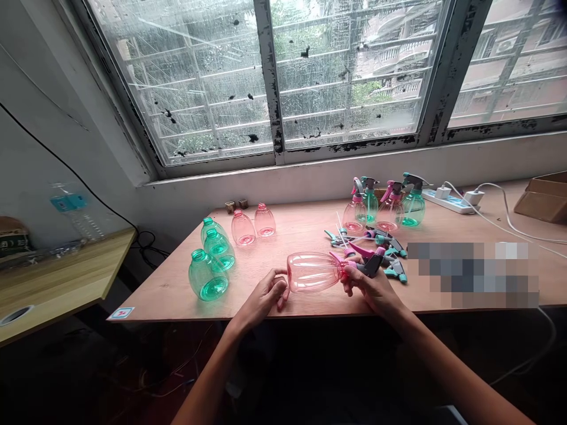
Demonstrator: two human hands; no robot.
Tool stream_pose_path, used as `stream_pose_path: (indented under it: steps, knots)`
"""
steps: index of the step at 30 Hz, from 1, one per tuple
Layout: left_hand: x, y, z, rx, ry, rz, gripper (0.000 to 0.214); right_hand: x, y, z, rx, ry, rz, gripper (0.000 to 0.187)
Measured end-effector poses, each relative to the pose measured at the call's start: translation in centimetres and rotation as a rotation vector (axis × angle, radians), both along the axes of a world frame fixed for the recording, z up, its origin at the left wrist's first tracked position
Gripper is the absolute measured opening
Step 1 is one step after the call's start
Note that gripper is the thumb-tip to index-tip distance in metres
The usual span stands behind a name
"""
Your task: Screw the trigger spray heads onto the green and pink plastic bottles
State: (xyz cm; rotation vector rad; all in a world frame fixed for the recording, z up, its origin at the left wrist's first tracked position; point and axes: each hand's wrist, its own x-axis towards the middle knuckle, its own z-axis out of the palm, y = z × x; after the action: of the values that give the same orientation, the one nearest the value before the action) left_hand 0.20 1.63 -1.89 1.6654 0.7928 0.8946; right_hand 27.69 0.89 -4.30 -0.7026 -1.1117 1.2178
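A clear pink spray bottle (312,273) lies on its side in the air just above the table's front edge, its base to the left. My right hand (370,286) is closed around its neck, at the pink collar below the black and pink trigger head (372,261). At the other end, my left hand (269,293) has its fingers curled against the base. Behind my right hand lies a pile of loose trigger heads (390,245) in teal, pink and black, with thin white tubes. Part of the bottle's neck is hidden by my fingers.
Several green bottles (208,284) without heads and two pink ones (243,229) stand at the left. Fitted spray bottles (413,206) stand at the back right, near a power strip (452,200) and a cardboard box (543,198). White cables cross the right side.
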Motion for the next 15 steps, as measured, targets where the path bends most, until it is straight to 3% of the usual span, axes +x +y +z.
stream_pose_path:
  steps: [6,15]
  knots:
    - [-0.35,0.32,-0.11,-0.012,0.002,-0.061,0.054,0.06,0.06,-0.06,0.022,0.005,0.055,0.025]
    - [-0.34,-0.65,0.88,-0.055,0.033,-0.048,0.083,0.04,0.21,-0.06,-0.013,0.051,0.027,0.028]
